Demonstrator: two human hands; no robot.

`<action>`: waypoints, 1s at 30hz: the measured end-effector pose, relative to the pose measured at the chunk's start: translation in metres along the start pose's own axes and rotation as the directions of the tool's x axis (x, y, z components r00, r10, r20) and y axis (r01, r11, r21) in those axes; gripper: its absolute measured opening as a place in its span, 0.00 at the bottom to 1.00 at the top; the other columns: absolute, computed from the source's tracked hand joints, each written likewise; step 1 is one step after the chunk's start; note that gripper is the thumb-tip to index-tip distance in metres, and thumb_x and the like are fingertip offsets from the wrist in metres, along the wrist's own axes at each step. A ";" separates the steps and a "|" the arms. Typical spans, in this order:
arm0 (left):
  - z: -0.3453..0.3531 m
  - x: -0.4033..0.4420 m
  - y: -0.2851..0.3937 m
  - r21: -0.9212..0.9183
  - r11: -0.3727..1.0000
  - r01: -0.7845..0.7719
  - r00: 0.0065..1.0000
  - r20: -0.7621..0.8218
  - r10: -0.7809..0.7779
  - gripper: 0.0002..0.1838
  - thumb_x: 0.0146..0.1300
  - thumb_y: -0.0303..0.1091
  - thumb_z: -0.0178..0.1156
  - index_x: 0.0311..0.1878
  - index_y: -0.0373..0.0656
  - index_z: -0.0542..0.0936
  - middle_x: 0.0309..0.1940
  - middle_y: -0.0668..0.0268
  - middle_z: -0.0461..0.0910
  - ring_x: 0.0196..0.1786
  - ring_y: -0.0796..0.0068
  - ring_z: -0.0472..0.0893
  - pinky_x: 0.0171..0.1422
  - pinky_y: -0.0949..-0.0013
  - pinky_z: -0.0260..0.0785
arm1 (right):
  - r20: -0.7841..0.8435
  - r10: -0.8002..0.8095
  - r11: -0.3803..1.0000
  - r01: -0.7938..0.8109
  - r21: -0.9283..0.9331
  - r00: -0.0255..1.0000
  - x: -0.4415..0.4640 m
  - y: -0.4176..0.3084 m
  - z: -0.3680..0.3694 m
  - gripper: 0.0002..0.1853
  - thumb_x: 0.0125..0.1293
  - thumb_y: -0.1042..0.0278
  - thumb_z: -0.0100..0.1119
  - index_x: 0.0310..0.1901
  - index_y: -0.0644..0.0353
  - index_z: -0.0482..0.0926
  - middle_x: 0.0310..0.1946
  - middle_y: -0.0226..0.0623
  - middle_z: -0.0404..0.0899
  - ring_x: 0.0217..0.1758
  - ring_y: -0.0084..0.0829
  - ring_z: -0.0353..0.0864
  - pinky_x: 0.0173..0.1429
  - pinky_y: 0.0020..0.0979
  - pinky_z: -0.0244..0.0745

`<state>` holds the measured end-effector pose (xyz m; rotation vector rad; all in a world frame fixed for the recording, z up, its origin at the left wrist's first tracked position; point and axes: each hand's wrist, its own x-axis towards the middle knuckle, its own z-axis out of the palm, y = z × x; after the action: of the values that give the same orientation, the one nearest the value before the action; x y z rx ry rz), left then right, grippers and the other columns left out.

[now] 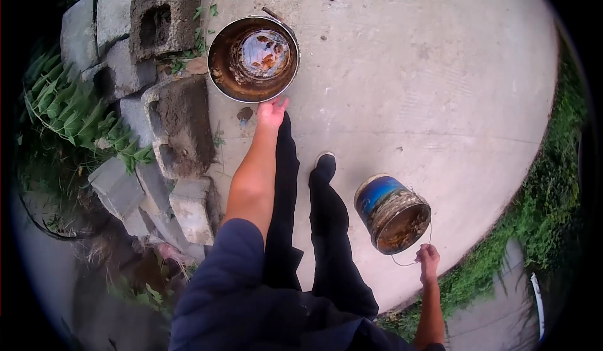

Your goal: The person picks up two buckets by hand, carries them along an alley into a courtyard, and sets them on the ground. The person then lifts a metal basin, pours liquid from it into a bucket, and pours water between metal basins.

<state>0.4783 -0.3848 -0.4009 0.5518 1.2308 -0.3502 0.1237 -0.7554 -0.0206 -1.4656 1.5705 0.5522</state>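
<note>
Round metal pot point(223, 68), rusty brown inside, meets the left hand point(272, 113) at its near rim, above the left part of the pale concrete slab point(471, 99). The visible left fingers are partly spread; the rest are hidden against the pot, so their grip cannot be told. The right hand point(429, 255) is curled closed around the thin wire handle point(405, 264) of a stained cylindrical bucket with a blue band point(383, 194), which tilts with its mouth toward the slab's lower right edge. Shiny liquid point(267, 52) with orange-brown bits lies in the pot. Between the two vessels are dark-trousered legs point(330, 225). Rough grey concrete blocks point(179, 125) line the slab's left edge; green plants point(553, 181) border its right edge.
</note>
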 end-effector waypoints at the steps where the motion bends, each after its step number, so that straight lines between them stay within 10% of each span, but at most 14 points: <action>1: -0.003 0.003 -0.004 -0.059 0.998 -0.008 1.000 0.012 0.009 0.14 0.53 0.19 0.49 0.43 0.44 0.70 0.41 0.64 0.70 0.48 0.67 0.68 0.58 0.47 0.57 | -0.010 0.006 1.000 -0.006 -0.002 1.000 0.002 0.003 -0.002 0.11 0.59 0.61 0.52 0.31 0.61 0.70 0.18 0.28 0.67 0.20 0.18 0.65 0.26 0.20 0.64; 15: 0.078 -0.106 -0.043 -0.580 0.798 0.162 0.959 0.283 0.011 0.05 0.52 0.27 0.44 0.29 0.39 0.70 0.34 0.62 0.75 0.51 0.62 0.71 0.61 0.51 0.51 | 0.092 -0.189 0.973 0.175 0.148 0.978 0.013 -0.024 0.024 0.02 0.59 0.72 0.50 0.31 0.59 0.70 0.20 0.23 0.66 0.21 0.14 0.61 0.26 0.16 0.57; 20: 0.162 -0.165 0.050 -0.732 0.680 0.055 0.975 0.185 0.120 0.05 0.54 0.29 0.43 0.25 0.41 0.67 0.36 0.61 0.75 0.53 0.58 0.70 0.60 0.48 0.52 | 0.045 -0.134 0.990 0.132 0.045 0.990 -0.025 -0.056 -0.003 0.02 0.54 0.74 0.48 0.29 0.61 0.70 0.18 0.27 0.67 0.18 0.18 0.63 0.22 0.18 0.59; 26: 0.207 -0.280 0.168 -0.550 0.834 -0.048 0.948 0.239 0.212 0.04 0.49 0.29 0.45 0.24 0.40 0.68 0.26 0.62 0.73 0.47 0.61 0.73 0.59 0.51 0.52 | -0.048 -0.167 0.985 0.169 0.039 0.985 -0.079 -0.107 -0.048 0.04 0.51 0.75 0.47 0.24 0.64 0.71 0.14 0.31 0.68 0.13 0.20 0.63 0.16 0.20 0.57; 30: 0.248 -0.318 0.198 -0.422 0.905 -0.058 0.966 0.205 0.157 0.04 0.47 0.27 0.49 0.19 0.41 0.69 0.20 0.66 0.72 0.26 0.71 0.72 0.45 0.63 0.66 | -0.096 -0.161 0.971 0.175 0.163 0.982 -0.065 -0.125 -0.057 0.06 0.50 0.75 0.48 0.18 0.63 0.69 0.11 0.34 0.67 0.10 0.22 0.63 0.12 0.23 0.57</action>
<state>0.6827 -0.3775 -0.0003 0.2026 0.9997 -0.0505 0.2189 -0.7907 0.0930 -1.4883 1.4994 0.2553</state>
